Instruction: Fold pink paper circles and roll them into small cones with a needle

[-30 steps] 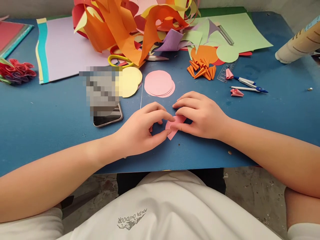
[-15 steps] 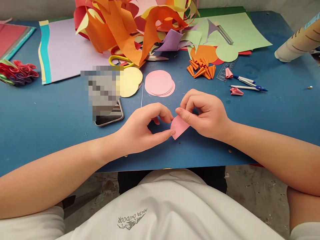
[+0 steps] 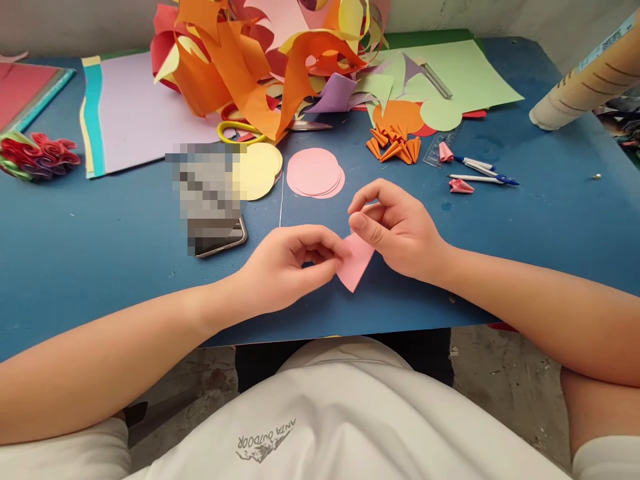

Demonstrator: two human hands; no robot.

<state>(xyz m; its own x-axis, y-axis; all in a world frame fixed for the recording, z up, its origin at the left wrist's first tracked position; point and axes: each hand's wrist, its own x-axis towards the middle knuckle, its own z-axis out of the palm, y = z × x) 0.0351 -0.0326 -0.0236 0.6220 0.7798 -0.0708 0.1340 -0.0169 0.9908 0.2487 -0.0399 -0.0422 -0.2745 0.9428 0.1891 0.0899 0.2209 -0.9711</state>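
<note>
A small piece of pink paper (image 3: 356,267), folded to a point that faces me, is held above the blue table. My left hand (image 3: 300,263) pinches its left side between thumb and fingers. At the paper's upper right edge is my right hand (image 3: 400,230), its curled index finger and thumb parted, with the thumb overlapping the paper. Whether that thumb presses on it is hard to see. Just beyond my hands lies a stack of pink paper circles (image 3: 314,172), with cream paper circles (image 3: 257,172) to its left.
A phone (image 3: 223,243), partly blurred out, lies left of my hands. Farther back are yellow-handled scissors (image 3: 243,133) under orange paper scraps (image 3: 295,80). To the right sit orange paper cones (image 3: 395,143), a compass (image 3: 480,179) and a leaning tube (image 3: 575,93).
My left fingers have closed onto the pink paper, whose tip has swung toward me. My right thumb and index finger have spread apart. The view has shifted slightly.
</note>
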